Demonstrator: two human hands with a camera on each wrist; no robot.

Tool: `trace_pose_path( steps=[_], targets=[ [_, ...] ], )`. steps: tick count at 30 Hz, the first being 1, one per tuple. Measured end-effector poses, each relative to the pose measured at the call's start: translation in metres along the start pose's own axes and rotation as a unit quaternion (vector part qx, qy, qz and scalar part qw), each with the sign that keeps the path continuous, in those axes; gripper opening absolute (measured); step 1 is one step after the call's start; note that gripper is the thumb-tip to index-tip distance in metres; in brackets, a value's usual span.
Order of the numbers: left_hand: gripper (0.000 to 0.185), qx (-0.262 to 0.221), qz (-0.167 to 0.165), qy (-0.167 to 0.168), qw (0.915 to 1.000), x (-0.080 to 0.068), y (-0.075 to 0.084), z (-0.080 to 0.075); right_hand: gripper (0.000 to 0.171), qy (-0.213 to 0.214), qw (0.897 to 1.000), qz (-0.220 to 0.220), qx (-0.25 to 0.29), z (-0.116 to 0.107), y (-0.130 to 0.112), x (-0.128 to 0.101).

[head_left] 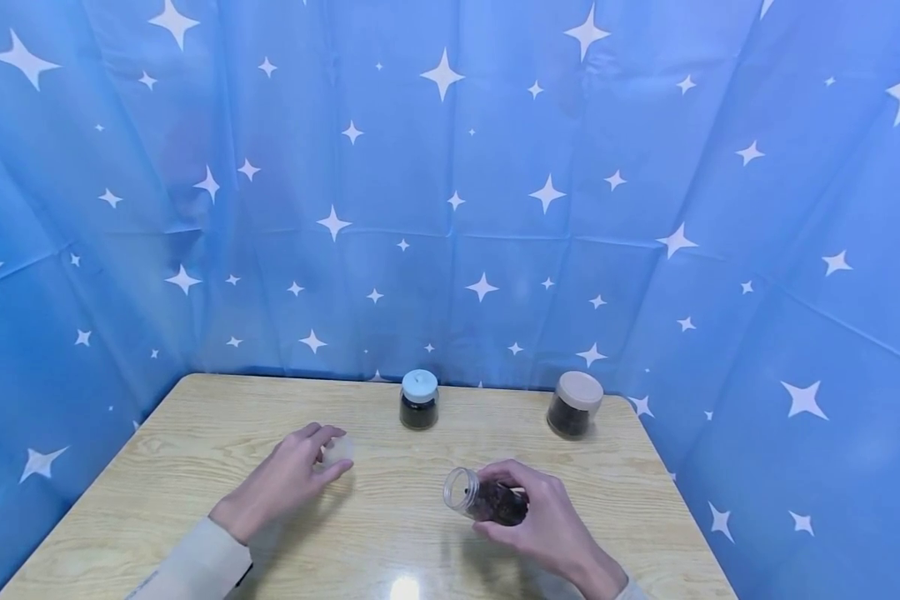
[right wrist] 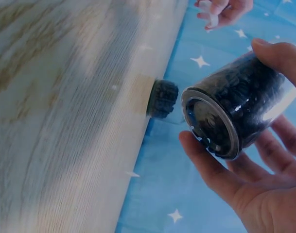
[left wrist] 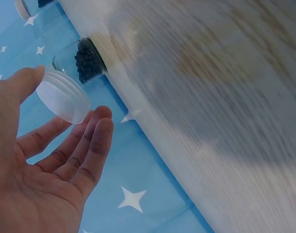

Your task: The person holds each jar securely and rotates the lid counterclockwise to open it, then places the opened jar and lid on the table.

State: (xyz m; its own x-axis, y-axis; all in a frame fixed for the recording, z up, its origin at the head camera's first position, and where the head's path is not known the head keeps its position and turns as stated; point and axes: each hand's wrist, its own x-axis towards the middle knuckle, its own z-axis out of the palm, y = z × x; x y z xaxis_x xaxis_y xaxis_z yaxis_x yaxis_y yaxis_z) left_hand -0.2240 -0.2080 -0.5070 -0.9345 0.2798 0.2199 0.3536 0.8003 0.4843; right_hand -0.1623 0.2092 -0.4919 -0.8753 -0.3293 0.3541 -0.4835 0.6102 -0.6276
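Note:
My left hand (head_left: 288, 475) pinches a translucent white screw lid (head_left: 338, 451) between thumb and fingers above the left part of the table. In the left wrist view the lid (left wrist: 65, 99) shows a ridged rim. My right hand (head_left: 551, 521) grips a clear jar (head_left: 495, 500) filled with dark, bean-like pieces. The jar is uncapped and tilted, its mouth facing left toward the lid. From the right wrist, the jar's round base (right wrist: 211, 124) faces the camera, with thumb and fingers around its side. A wide gap separates the lid and the jar.
At the back middle of the wooden table (head_left: 195, 467) stands a small jar with a light blue lid (head_left: 420, 385) and dark contents. A wider jar with a pale pinkish lid (head_left: 580, 392) is near the back right corner. A blue star-patterned curtain (head_left: 390, 183) surrounds the table.

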Motion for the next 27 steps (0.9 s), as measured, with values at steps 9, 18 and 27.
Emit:
trace_pose_path(
  steps=[9,18,27],
  targets=[
    [0.048,0.010,0.001,0.004,0.9999,0.004,-0.018,-0.001,0.063,0.003,1.000,0.007,-0.004,-0.001,0.003,0.001],
    [0.050,0.031,0.000,0.008,0.9995,0.002,-0.036,-0.006,0.063,0.007,1.000,0.001,-0.003,-0.002,0.005,0.002],
    [0.053,0.055,-0.007,0.003,0.9985,0.002,-0.051,-0.012,0.063,0.009,1.000,0.001,-0.004,-0.004,0.007,0.002]
  ],
)
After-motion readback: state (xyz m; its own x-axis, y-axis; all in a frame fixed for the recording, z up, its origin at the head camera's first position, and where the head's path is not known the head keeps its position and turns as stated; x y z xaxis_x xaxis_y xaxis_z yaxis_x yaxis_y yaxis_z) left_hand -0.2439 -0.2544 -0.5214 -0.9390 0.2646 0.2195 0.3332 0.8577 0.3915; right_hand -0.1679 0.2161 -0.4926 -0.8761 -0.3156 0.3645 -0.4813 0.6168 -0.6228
